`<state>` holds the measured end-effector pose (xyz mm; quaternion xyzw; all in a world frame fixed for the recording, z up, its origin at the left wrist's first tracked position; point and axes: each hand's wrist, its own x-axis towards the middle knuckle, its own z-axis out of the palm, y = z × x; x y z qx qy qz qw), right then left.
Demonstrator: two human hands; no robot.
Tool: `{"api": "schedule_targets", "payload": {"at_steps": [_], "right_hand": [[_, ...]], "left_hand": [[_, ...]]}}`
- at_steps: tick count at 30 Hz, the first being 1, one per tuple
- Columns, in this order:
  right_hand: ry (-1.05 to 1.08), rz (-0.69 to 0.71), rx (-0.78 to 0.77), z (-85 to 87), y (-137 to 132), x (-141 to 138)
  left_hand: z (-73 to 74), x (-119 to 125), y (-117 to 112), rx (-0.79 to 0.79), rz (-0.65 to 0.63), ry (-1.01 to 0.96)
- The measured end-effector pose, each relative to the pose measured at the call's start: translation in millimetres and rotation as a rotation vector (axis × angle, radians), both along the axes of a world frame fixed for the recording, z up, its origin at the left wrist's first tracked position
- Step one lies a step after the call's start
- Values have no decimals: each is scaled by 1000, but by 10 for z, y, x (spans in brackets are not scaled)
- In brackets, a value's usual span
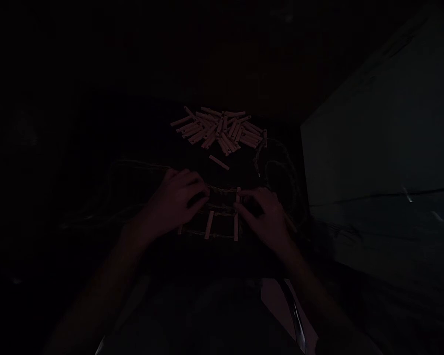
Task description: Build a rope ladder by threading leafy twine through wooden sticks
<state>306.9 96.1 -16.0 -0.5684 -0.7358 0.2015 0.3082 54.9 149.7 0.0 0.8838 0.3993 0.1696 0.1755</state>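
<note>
The picture is very dark. Thin wooden sticks joined by cord lie like a small rope ladder before me, with one stick (209,225) near its middle and another (236,227) to the right. Above that one, my right hand (264,209) pinches an upright stick (239,192) between thumb and forefinger. To the left, my left hand (183,197) is closed, its thumb and fingertips together at the twisted cord (222,189); whatever sits between those fingertips is hard to see. Cord runs from it toward the right-hand stick.
A heap of loose sticks (222,129), some with holes at their ends, lies beyond my hands. One single stick (219,162) rests nearer. Loose cord (281,165) loops at the right, more trails left. A pale wall-like surface (377,148) stands at the right.
</note>
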Motion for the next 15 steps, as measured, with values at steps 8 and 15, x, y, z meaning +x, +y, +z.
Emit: {"api": "schedule_targets", "payload": {"at_steps": [8,15], "right_hand": [[149,-78,23,49,14,4],[-98,136,140,141,68,-83]], "left_hand": [[33,-66,15,1,14,-28],[66,-101,9,-30,-11,-33]]}}
